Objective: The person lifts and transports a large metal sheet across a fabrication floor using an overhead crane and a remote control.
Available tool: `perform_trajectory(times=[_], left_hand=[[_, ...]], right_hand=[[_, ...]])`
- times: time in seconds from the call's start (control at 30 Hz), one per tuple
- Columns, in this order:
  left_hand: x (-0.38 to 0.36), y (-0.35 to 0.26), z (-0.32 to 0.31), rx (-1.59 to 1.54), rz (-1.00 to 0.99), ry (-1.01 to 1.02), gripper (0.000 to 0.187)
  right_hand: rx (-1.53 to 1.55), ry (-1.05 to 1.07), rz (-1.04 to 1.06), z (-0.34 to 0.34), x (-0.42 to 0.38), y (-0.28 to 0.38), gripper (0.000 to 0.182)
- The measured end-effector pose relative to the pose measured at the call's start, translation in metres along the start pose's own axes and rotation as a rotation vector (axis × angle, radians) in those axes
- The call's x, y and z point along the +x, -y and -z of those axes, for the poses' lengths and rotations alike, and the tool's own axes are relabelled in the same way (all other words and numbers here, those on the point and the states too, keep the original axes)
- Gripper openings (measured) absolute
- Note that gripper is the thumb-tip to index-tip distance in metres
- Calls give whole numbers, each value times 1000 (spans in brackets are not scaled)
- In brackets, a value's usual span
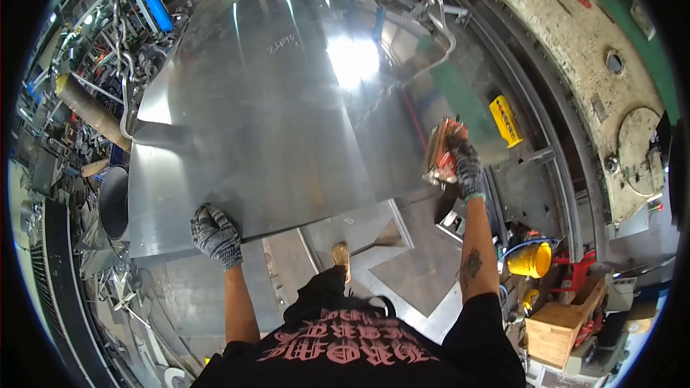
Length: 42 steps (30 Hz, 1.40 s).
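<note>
A large shiny metal sheet (251, 136) spreads out before me, with handwritten marks near its far part. My left hand (216, 236), in a grey knitted glove, is closed over the near edge of this sheet; its thumb is hidden. My right hand (466, 165), gloved too, grips a worn red block-shaped tool (447, 147) at the sheet's right side. The tool's exact kind does not show. To the right of it lies a yellow tool (505, 121) with dark lettering.
Chains with hooks hang at the left (127, 93) and right (440, 11). A thick tube (93, 111) and scrap metal crowd the left. On the right are steel rails (532, 93), a stained machine panel (575, 43), a yellow bucket (530, 261) and a wooden box (557, 330).
</note>
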<state>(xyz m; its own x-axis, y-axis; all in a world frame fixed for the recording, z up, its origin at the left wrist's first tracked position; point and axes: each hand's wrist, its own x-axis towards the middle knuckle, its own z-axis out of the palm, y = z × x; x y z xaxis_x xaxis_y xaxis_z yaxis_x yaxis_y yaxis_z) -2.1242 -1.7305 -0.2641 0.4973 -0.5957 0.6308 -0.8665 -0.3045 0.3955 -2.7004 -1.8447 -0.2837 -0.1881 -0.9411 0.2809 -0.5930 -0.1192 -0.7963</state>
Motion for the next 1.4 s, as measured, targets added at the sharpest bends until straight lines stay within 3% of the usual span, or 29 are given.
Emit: perform_trajectory(times=[0.03,0.07,0.1,0.2,0.27,0.3,0.37,0.4,0.63,0.7,0.77,0.83,0.9,0.97,1.1,1.13,1.23,1.4], left_hand=[[3,-10,-4,-14,-1,5,23],[5,-18,-14,-19,1,-6,24],[8,-30,-24,-5,-25,27,24],[19,-56,-40,38,-50,78,26],[28,-77,-57,40,4,121,27],[32,-85,-62,46,-14,134,27],[43,-107,-74,124,-115,151,29],[49,-118,-78,110,-73,243,31],[59,-184,-118,137,-118,232,30],[63,-205,-129,128,-104,267,30],[65,-223,-141,158,-117,225,29],[70,-247,-151,158,-108,242,29],[72,-271,-165,155,-95,262,28],[71,-288,-178,122,-89,216,28],[73,-321,-206,141,-143,218,29],[75,-332,-215,120,-140,209,29],[71,-353,-231,71,-124,262,30],[58,-388,-254,237,-134,371,46]], right_hand=[[109,20,-81,6,13,-11,27],[-51,38,38,12,25,-38,33],[50,78,135,15,41,-44,39],[-379,205,155,44,63,-12,39],[-397,117,140,48,88,-16,32],[-88,72,97,47,103,-16,31],[293,8,-253,47,120,-6,29],[298,-1,-250,52,131,-7,29],[-26,6,-184,73,186,-45,31],[162,29,-201,80,207,-55,37],[7,56,-147,88,219,-63,39],[230,-61,-244,94,236,-67,33],[127,-90,-156,101,256,-83,34],[298,-83,-209,107,274,-100,33],[143,-28,-187,127,316,-153,33],[-98,-30,-126,130,329,-193,39],[-121,-139,-231,143,334,-163,54],[-197,-102,-250,170,351,-167,66]])
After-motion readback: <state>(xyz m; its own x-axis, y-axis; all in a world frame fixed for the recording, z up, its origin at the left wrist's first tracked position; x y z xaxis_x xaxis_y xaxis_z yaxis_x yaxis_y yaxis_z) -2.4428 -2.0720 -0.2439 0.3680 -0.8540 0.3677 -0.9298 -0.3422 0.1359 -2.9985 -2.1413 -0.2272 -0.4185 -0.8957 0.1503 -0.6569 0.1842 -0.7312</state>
